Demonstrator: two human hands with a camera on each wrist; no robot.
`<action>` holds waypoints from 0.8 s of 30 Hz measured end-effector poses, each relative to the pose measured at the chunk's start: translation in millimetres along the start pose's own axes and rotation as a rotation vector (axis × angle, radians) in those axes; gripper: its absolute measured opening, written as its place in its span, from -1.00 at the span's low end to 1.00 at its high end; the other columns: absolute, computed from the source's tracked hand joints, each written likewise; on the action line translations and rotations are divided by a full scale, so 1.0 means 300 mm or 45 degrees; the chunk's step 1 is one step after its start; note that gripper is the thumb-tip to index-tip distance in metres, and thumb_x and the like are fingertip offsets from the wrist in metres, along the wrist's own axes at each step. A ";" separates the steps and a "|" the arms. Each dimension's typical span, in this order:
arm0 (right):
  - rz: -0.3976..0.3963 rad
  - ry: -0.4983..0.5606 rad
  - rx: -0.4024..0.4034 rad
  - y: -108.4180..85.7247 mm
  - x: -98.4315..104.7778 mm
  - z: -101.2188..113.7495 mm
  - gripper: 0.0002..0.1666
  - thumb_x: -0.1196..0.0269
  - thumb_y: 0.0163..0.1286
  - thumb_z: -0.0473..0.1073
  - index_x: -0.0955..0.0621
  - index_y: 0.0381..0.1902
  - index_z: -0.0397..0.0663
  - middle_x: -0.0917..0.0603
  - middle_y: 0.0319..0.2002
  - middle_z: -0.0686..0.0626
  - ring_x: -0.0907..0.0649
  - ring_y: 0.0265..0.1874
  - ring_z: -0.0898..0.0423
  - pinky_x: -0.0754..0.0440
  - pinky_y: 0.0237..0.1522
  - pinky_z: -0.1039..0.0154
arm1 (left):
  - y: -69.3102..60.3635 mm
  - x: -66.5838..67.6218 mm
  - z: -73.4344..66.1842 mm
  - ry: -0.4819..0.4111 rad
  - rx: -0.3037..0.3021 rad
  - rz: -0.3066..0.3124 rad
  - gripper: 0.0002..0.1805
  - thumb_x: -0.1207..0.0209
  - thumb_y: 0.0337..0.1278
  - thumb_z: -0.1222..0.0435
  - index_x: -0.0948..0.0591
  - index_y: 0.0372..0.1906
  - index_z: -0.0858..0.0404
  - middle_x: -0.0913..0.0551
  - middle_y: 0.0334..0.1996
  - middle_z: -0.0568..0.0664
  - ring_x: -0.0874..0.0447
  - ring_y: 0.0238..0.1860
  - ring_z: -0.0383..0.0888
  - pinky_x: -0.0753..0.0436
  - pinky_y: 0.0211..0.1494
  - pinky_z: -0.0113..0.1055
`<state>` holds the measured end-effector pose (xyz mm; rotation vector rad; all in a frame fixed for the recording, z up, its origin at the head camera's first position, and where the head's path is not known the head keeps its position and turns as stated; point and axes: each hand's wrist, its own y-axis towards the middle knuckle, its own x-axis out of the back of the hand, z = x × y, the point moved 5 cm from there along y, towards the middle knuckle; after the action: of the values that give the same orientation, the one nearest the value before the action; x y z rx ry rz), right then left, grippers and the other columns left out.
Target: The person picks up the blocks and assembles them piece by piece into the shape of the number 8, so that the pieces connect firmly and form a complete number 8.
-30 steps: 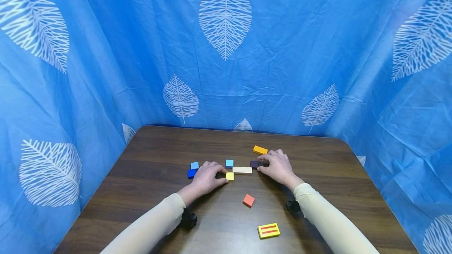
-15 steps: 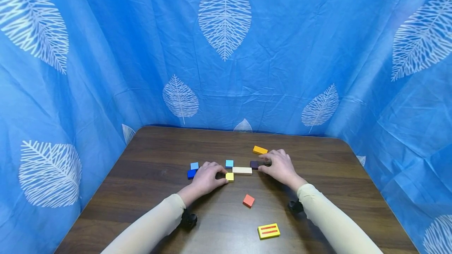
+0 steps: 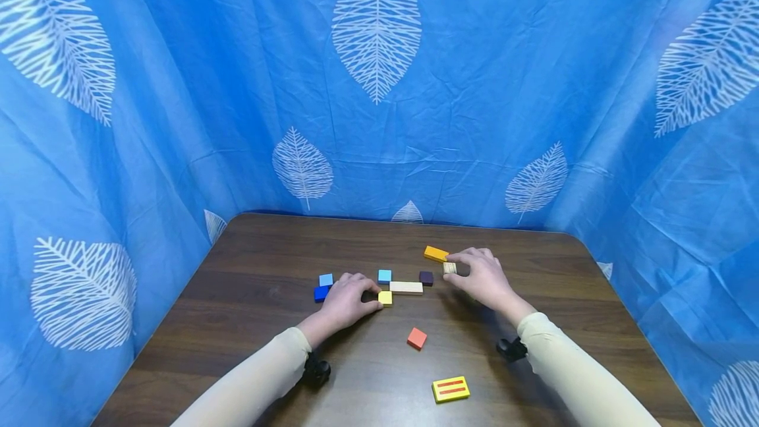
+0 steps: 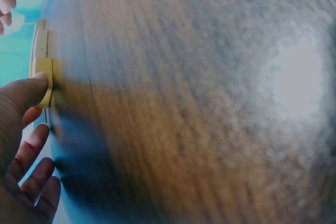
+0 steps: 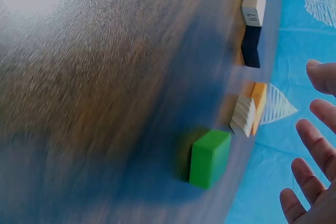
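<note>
My left hand [image 3: 346,298] pinches a small yellow block [image 3: 386,298] on the table; in the left wrist view its thumb [image 4: 32,88] presses the yellow block's near side, and the other fingers are spread. A long pale wooden block [image 3: 406,288] lies just right of it, with a light-blue block [image 3: 385,276] behind. At the pale block's right end sits a dark block [image 3: 425,278]. My right hand [image 3: 483,277] hovers with fingers apart, holding nothing, near a striped pale block [image 3: 450,268]. A green block [image 5: 211,158], hidden in the head view, shows in the right wrist view.
An orange block [image 3: 435,254] lies behind the striped one. Left of my left hand are a dark-blue block [image 3: 321,293] and another light-blue block [image 3: 325,279]. Nearer me lie a red block [image 3: 417,339] and a yellow block with red stripes [image 3: 450,389]. A blue curtain [image 3: 379,150] surrounds the table.
My right hand has let go of the dark block and moved right, uncovering the striped block. The left hand stays on the yellow block.
</note>
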<state>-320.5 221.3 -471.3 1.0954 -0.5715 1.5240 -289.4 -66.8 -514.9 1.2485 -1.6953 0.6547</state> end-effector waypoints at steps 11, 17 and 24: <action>-0.050 -0.027 -0.036 -0.068 0.071 -0.088 -0.46 -0.46 0.31 0.01 -0.69 0.21 -0.02 -0.67 0.12 -0.14 -0.49 0.17 -0.28 -0.31 0.19 -0.32 | 0.004 -0.005 0.002 0.007 -0.002 -0.007 -0.69 -0.42 0.18 0.00 -0.76 -0.04 0.04 -0.67 -0.06 -0.10 -0.51 0.09 -0.01 -0.50 0.18 0.00; -0.052 -0.089 -0.072 -0.116 0.074 -0.139 -0.46 -0.47 0.28 0.05 -0.71 0.17 -0.03 -0.69 0.08 -0.15 -0.51 0.11 -0.28 -0.35 0.09 -0.32 | 0.002 -0.005 0.002 0.011 -0.008 -0.014 -0.69 -0.42 0.18 0.00 -0.76 -0.05 0.03 -0.67 -0.07 -0.10 -0.52 0.08 0.00 -0.50 0.17 0.01; -0.059 -0.155 -0.125 -0.166 0.052 -0.174 -0.45 -0.50 0.22 0.11 -0.75 0.10 -0.01 -0.69 0.01 -0.13 -0.50 -0.02 -0.17 -0.36 -0.07 -0.18 | 0.002 -0.001 0.000 0.006 -0.002 -0.002 -0.68 -0.43 0.18 0.00 -0.76 -0.04 0.04 -0.67 -0.05 -0.09 -0.51 0.09 0.00 -0.51 0.16 0.01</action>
<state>-290.1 285.5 -491.5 1.1231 -0.6927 1.3811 -290.0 -66.5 -515.1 1.2460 -1.6903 0.6544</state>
